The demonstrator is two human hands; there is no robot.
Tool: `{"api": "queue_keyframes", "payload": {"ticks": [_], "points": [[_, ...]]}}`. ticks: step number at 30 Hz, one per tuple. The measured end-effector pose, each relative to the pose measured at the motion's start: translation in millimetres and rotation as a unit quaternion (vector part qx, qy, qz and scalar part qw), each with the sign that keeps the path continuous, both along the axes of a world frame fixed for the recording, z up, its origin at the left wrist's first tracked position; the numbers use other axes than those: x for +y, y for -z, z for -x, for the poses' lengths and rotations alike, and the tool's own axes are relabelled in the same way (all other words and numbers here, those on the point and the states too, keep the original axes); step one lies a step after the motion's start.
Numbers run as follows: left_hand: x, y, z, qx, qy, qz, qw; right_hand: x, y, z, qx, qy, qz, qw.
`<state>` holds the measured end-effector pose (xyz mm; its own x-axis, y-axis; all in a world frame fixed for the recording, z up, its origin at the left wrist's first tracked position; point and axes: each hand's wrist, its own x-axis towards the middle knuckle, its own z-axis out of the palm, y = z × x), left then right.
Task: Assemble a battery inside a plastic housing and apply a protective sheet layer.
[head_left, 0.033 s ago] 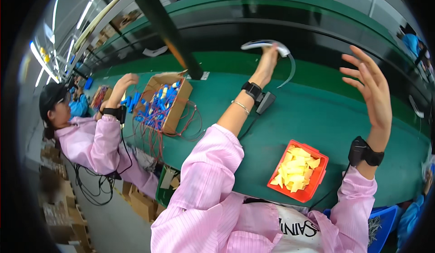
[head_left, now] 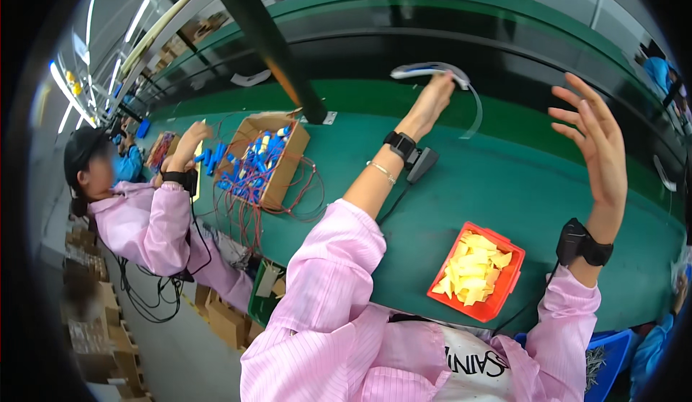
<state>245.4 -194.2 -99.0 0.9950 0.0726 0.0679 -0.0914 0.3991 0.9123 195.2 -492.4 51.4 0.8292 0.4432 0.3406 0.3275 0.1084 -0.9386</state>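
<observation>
My left hand [head_left: 430, 103] reaches far forward, with its fingers closed at the right part of a white curved piece [head_left: 417, 69]. A pale, thin tail [head_left: 476, 110] hangs from the piece's right end, slightly blurred. The piece is over the black belt's near edge; whether it rests there is hard to tell. At the right my right hand [head_left: 592, 135] is raised above the green table, fingers spread and empty. Between my forearms, close to me, a red bin [head_left: 512, 276] holds a heap of yellow paper-like pieces [head_left: 472, 265].
A cardboard box [head_left: 290, 168] of blue and pale parts with red wires stands left, beside a dark green post [head_left: 277, 56]. Another person [head_left: 148, 218] in pink works farther left. Similar white pieces [head_left: 251, 78] lie along the belt. A blue bin [head_left: 613, 355] is at lower right.
My left hand has shifted slightly right along the white curved piece, and the tail has swung right. My right hand stays raised and spread. The whole view has shifted a little.
</observation>
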Motion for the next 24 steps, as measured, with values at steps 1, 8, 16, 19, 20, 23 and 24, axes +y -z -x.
{"api": "queue_keyframes", "payload": {"ticks": [1,8,16,19,20,23,24], "points": [[1,-16,21,0.018,0.023,-0.049,0.998,0,1,-1,-0.012,0.007,-0.002,1.0],[144,-74,149,0.038,-0.418,-0.689,0.591,-11,-2,-9,-0.009,-0.011,0.02,1.0],[297,-34,225,0.28,-0.167,-0.738,0.591,6,6,-6,0.007,-0.06,0.057,0.997],[290,-31,216,0.237,-0.174,-0.794,0.531,7,4,-6,-0.003,-0.073,0.056,0.996],[285,-30,216,0.231,-0.173,-0.806,0.517,6,5,-5,0.005,-0.081,0.044,0.996],[280,-38,215,0.22,-0.175,-0.788,0.547,0,4,-4,0.034,-0.135,0.014,0.99],[282,-40,217,0.219,-0.175,-0.773,0.569,-1,4,-4,0.035,-0.139,0.009,0.99]]}}
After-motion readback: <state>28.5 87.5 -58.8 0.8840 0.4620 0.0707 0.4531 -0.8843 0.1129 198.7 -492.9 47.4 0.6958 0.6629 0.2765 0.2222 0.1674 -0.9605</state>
